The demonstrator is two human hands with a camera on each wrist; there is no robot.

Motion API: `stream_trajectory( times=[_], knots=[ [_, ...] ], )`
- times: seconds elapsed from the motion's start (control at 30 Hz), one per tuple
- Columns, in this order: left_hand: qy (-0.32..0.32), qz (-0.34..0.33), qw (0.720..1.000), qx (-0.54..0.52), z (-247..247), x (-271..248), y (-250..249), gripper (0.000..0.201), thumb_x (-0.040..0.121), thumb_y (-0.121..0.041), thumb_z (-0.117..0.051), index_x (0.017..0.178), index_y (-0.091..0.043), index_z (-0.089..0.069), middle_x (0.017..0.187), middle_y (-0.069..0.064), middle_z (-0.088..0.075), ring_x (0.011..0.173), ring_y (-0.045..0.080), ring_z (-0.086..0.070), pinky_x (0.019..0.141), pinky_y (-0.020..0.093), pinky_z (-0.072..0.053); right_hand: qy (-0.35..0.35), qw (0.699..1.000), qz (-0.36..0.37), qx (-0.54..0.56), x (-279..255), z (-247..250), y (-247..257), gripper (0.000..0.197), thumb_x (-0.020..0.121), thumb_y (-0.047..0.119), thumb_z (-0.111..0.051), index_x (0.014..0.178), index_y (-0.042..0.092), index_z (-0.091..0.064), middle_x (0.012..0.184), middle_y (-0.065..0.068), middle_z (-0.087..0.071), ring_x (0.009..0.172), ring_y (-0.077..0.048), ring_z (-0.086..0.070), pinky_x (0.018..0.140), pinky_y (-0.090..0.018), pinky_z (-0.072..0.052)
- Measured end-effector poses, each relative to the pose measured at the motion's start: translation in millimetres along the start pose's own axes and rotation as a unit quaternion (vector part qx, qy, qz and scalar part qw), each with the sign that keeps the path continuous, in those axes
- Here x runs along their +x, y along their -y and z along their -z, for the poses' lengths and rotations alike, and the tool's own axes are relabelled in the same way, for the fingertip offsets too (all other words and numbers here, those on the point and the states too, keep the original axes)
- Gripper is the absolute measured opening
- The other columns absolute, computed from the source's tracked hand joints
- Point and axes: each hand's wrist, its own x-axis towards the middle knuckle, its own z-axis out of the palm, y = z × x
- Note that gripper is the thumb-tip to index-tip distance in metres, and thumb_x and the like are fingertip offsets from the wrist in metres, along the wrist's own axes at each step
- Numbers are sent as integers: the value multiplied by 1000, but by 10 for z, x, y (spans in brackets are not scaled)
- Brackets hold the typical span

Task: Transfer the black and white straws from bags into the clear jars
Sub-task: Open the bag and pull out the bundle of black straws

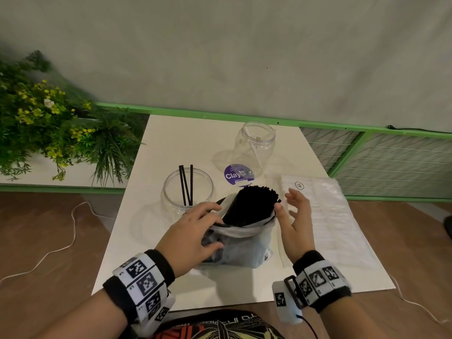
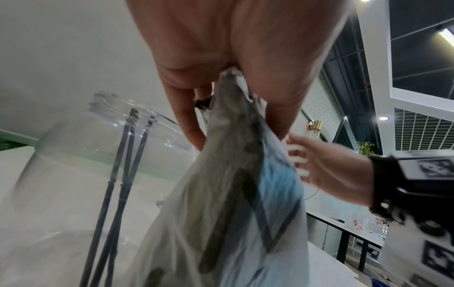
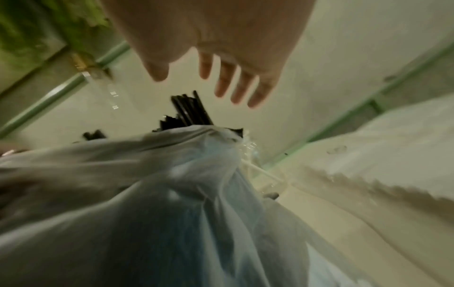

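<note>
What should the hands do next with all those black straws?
Probably the open right hand should pinch a few black straws poking out of the thin plastic bag, which the left hand grips, since the near clear jar holds only three.

Soft even light; wrist views blurred, warped.

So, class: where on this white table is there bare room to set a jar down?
Bare: the white table's far-left corner, and the near edge below the plastic bag of black straws. Crowded: the middle and right, around the two clear jars.
</note>
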Motion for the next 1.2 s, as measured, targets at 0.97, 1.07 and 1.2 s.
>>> stream_trajectory(
  times=[0.97,1.07,1.2],
  knots=[
    [-23,-42,999,-15,-56,1,-63,19,82,-39,-52,79,-24,-63,129,-14,-46,109,4,-47,92,26,-43,197,961,58,-184,-393,-228,152,46,84,33,-69,124,17,-52,115,5,-56,106,-8,-50,89,-18,-41],
    [-5,-50,998,-24,-87,18,-49,16,80,-36,-53,77,-25,-64,132,-13,-44,115,4,-46,97,26,-41,213,956,42,-197,-361,-321,229,49,78,29,-74,120,14,-55,111,-2,-58,108,-18,-48,88,-22,-39],
    [10,-56,998,-40,-73,8,-60,14,76,-35,-52,76,-25,-62,133,-13,-43,116,4,-46,98,20,-37,253,937,33,-238,-316,-461,322,46,72,33,-73,110,14,-54,98,-3,-60,105,-24,-46,87,-38,-44]
  ],
)
